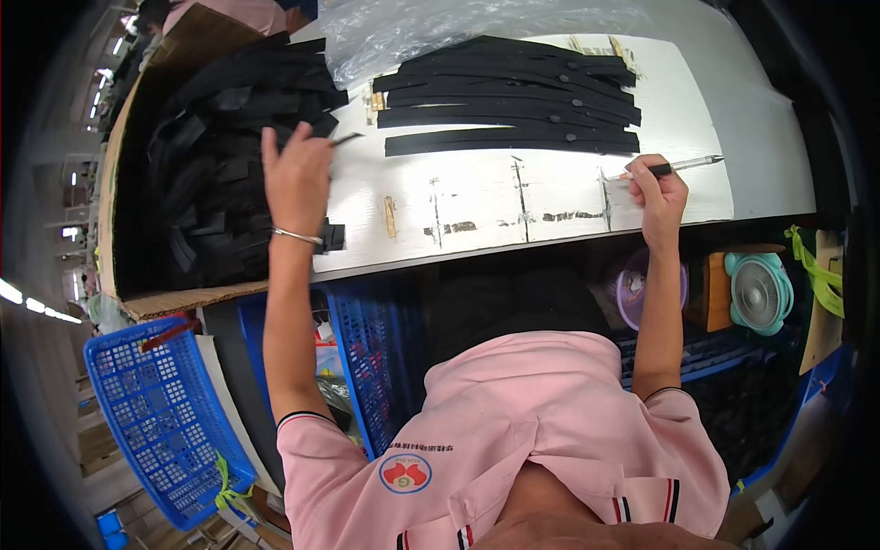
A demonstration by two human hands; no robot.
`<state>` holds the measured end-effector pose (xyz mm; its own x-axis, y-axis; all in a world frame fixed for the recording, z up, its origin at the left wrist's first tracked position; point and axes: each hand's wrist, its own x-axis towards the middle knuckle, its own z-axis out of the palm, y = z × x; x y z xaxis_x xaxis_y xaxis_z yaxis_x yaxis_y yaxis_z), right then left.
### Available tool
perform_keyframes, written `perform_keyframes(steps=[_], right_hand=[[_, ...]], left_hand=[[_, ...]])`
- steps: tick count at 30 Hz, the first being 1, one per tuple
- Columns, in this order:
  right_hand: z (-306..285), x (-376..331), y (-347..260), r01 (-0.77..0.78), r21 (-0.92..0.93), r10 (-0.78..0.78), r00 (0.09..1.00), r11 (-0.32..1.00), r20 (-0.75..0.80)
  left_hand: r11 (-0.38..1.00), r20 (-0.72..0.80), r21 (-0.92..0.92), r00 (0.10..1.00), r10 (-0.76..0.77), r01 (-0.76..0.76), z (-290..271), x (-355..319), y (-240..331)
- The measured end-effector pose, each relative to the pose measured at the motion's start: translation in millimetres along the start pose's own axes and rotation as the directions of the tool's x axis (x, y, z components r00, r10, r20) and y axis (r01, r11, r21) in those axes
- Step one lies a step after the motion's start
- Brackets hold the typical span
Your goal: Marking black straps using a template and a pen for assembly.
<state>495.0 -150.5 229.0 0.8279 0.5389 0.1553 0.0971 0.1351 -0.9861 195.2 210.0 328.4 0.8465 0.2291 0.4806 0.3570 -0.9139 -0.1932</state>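
Observation:
My left hand (pixel 298 179) is slightly blurred, its fingers apart, above the right side of a cardboard box (pixel 111 220) heaped with black fabric strips (pixel 234 170). A short dark strip end (pixel 347 139) shows beside its thumb; whether it touches the hand is unclear. On the right, my right hand (pixel 658 197) pinches a pen (pixel 692 164) with a clear barrel and a black section. Its fingers are over a white board (pixel 477 188) with dark marked lines. Several black strips (pixel 509 115) lie side by side across the board's far part, small dark round spots near their right ends.
Crumpled clear plastic (pixel 394 37) lies behind the strips. Below the table edge stand blue plastic baskets (pixel 156 403), a purple round container (pixel 632 298) and a small teal fan (pixel 760 291). A yellow-green ribbon (pixel 811 270) hangs at the right.

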Motion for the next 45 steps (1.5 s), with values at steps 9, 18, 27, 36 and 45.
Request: perform_keyframes(steps=[9,18,27,36,45], right_hand=[[18,-4,-19,0.002,-0.072,-0.005,0.999,0.997,-0.049],[57,-70,-16,0.533,-0.743,-0.484,0.814,0.406,0.319],[7,-69,-6,0.451,-0.821,-0.421,0.858,0.349,0.293],[0,-68,-12,0.348,-0.928,-0.409,0.872,0.132,0.269],[1,-59,-12,0.386,-0.912,-0.426,0.855,0.137,0.297]], left_hand=[[0.782,-0.044,-0.623,0.996,-0.075,0.031,45,-10,217],[0.739,0.149,-0.661,0.988,-0.04,0.13,54,5,276],[0.861,0.308,-0.453,0.947,-0.092,0.231,40,-37,228],[0.86,0.361,-0.346,0.899,-0.247,0.375,21,-73,207],[0.823,0.333,-0.326,0.871,-0.361,0.465,15,-103,166]])
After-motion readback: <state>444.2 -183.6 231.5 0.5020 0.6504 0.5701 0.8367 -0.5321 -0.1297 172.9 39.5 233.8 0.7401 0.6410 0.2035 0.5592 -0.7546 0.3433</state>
